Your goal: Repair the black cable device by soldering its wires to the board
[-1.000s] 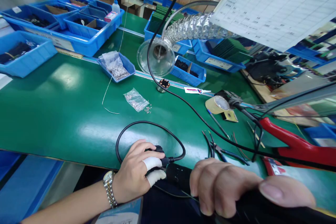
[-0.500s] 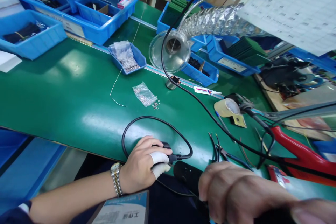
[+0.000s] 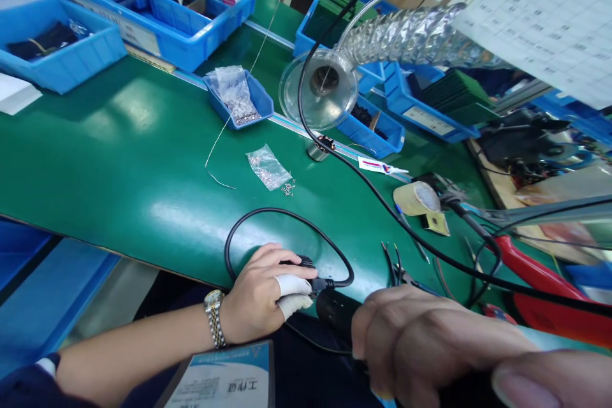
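Observation:
My left hand (image 3: 255, 303), with white finger cots on two fingers, is closed on a black cable connector (image 3: 324, 284) at the table's near edge. Its black cord loops up and back behind the hand. My right hand (image 3: 430, 338) is wrapped round a black, cylindrical electric screwdriver (image 3: 337, 313). The screwdriver's front end lies just below the connector, close to my left fingertips; I cannot tell whether they touch. Beyond the hands, a clear bag of small screws (image 3: 268, 167) rests on the green table, with loose screws (image 3: 289, 189) at its corner.
A clear extraction hood (image 3: 291, 92) and a hanging black cord (image 3: 368, 188) stand above the middle. A small blue bin (image 3: 265, 105) holds bagged parts. Pliers (image 3: 421, 285), a red-handled tool (image 3: 535, 271) and a yellowish tub (image 3: 406, 199) are at right. Blue trays (image 3: 191, 54) line the back left.
The view has shifted slightly, so the table's things appear a little further right. My right hand and the screwdriver appear slightly further left. My left hand keeps its grip on the connector.

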Action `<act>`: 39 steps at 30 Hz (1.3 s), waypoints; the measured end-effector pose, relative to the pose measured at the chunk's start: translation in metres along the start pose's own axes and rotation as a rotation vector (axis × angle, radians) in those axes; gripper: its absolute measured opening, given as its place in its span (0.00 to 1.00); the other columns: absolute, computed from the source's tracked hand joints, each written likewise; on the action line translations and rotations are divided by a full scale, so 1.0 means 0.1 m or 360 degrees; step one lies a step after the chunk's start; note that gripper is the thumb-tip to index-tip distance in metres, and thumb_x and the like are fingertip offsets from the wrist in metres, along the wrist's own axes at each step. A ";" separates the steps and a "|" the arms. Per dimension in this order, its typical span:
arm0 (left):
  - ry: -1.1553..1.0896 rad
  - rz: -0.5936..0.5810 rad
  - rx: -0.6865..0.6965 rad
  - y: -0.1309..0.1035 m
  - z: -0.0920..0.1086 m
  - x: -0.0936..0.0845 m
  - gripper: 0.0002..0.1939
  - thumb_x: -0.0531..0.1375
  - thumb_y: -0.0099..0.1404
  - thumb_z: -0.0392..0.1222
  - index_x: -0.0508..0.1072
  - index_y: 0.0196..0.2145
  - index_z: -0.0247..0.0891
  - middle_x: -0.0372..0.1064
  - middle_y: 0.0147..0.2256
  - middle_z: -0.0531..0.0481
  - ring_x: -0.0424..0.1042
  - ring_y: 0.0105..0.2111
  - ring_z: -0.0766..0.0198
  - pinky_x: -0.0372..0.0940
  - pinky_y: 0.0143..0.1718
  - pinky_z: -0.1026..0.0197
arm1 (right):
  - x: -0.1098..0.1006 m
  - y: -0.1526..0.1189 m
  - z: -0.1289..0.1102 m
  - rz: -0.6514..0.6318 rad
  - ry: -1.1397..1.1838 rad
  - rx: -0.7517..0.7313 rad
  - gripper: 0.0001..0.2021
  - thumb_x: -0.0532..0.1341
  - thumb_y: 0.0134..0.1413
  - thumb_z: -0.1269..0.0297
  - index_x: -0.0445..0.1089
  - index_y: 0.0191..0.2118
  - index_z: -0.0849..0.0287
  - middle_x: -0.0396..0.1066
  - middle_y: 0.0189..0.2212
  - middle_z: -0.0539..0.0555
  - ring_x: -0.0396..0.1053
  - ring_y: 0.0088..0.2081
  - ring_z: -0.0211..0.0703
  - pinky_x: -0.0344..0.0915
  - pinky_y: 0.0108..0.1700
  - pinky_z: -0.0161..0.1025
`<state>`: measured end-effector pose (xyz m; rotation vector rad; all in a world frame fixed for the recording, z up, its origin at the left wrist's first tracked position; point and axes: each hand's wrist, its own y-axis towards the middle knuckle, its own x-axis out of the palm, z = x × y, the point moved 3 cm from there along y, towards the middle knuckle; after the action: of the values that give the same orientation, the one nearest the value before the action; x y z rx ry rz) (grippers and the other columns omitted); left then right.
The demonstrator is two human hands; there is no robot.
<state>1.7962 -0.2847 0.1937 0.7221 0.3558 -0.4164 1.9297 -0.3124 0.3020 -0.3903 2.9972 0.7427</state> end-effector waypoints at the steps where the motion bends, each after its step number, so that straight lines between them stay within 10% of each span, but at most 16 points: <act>1: -0.0006 0.0002 -0.0004 0.00 0.00 0.00 0.04 0.60 0.59 0.36 0.73 0.34 0.40 0.75 0.38 0.51 0.71 0.40 0.59 0.60 0.48 0.47 | 0.00 0.02 0.00 -0.0093 0.0008 0.0020 0.19 0.48 0.61 0.55 0.68 0.26 0.56 0.65 0.11 0.50 0.66 0.14 0.39 0.67 0.18 0.38; 5: -0.0029 -0.0021 -0.0022 -0.01 -0.02 0.00 0.04 0.60 0.59 0.35 0.73 0.33 0.40 0.75 0.38 0.52 0.70 0.40 0.59 0.60 0.48 0.48 | -0.01 0.09 -0.02 -0.0406 0.0002 0.0085 0.17 0.47 0.62 0.59 0.70 0.31 0.57 0.69 0.15 0.53 0.70 0.19 0.42 0.70 0.23 0.40; 16: -0.0087 -0.0020 -0.0094 -0.02 -0.04 0.03 0.06 0.60 0.59 0.38 0.73 0.36 0.39 0.75 0.37 0.50 0.70 0.41 0.60 0.59 0.50 0.49 | -0.08 0.14 -0.06 -0.0416 0.0077 -0.0098 0.09 0.51 0.60 0.66 0.68 0.41 0.53 0.71 0.20 0.51 0.70 0.21 0.40 0.70 0.26 0.39; 22: -0.0114 -0.0007 -0.0038 -0.03 -0.07 0.04 0.05 0.61 0.59 0.40 0.74 0.34 0.39 0.75 0.36 0.51 0.70 0.41 0.60 0.59 0.50 0.51 | -0.26 0.07 0.15 -0.0704 0.0190 0.0133 0.17 0.47 0.60 0.54 0.70 0.36 0.55 0.69 0.20 0.51 0.71 0.24 0.42 0.70 0.29 0.40; 28: -0.0121 -0.0001 0.0006 -0.04 -0.08 0.03 0.03 0.60 0.59 0.40 0.74 0.32 0.41 0.76 0.38 0.54 0.70 0.41 0.60 0.60 0.49 0.51 | -0.21 0.08 0.09 -0.0556 0.0237 0.0177 0.17 0.47 0.60 0.54 0.71 0.36 0.54 0.68 0.20 0.50 0.69 0.24 0.39 0.69 0.31 0.37; 33: -0.0167 0.0026 0.0003 -0.03 -0.08 0.04 0.04 0.60 0.59 0.38 0.74 0.34 0.40 0.75 0.36 0.51 0.70 0.40 0.60 0.62 0.47 0.51 | -0.27 0.20 0.04 -0.0954 0.0165 0.0444 0.21 0.45 0.59 0.52 0.71 0.36 0.55 0.73 0.25 0.55 0.72 0.30 0.46 0.70 0.34 0.44; 39: -0.0204 -0.0066 -0.0051 -0.04 -0.10 0.05 0.11 0.60 0.58 0.40 0.71 0.39 0.37 0.73 0.37 0.45 0.68 0.43 0.57 0.62 0.49 0.49 | -0.27 0.12 0.06 -0.0721 0.0169 0.0452 0.21 0.45 0.58 0.51 0.71 0.33 0.56 0.72 0.23 0.56 0.72 0.28 0.47 0.68 0.33 0.44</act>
<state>1.7969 -0.2819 0.1824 0.6543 0.2566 -0.4926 1.9525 -0.2931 0.3041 -1.0654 2.8702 0.2606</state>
